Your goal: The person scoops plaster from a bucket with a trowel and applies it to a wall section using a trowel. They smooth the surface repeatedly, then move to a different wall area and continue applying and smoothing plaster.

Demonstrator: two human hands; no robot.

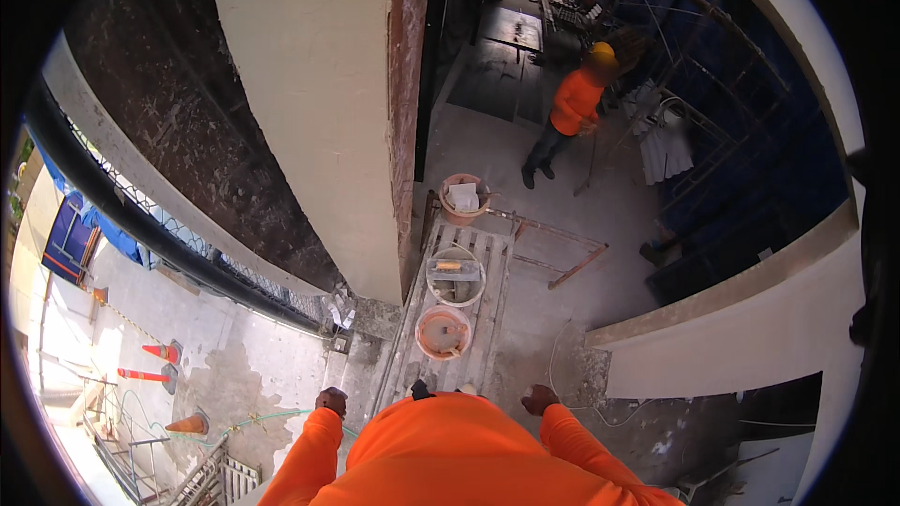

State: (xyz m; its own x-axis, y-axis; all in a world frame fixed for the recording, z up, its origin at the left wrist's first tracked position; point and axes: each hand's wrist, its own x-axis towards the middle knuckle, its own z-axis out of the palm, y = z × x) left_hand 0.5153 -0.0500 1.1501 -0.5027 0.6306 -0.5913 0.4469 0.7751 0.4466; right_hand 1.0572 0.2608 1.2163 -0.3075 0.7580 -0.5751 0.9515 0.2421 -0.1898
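Hanging left hand (331, 401) and right hand (539, 400) well apart, curling fingers (332, 394) partway, leaving any grip impossible to tell; facing pink bucket (420, 342) and, just beyond on the same planks (499, 267), white bucket (435, 295) bearing trowel (457, 273).

Building site, yellow helmet (602, 52), traffic cones (190, 424)

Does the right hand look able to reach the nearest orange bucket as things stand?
Probably yes, with some bending forward: nothing visible stands between the right hand and that orange bucket, whose top is open.
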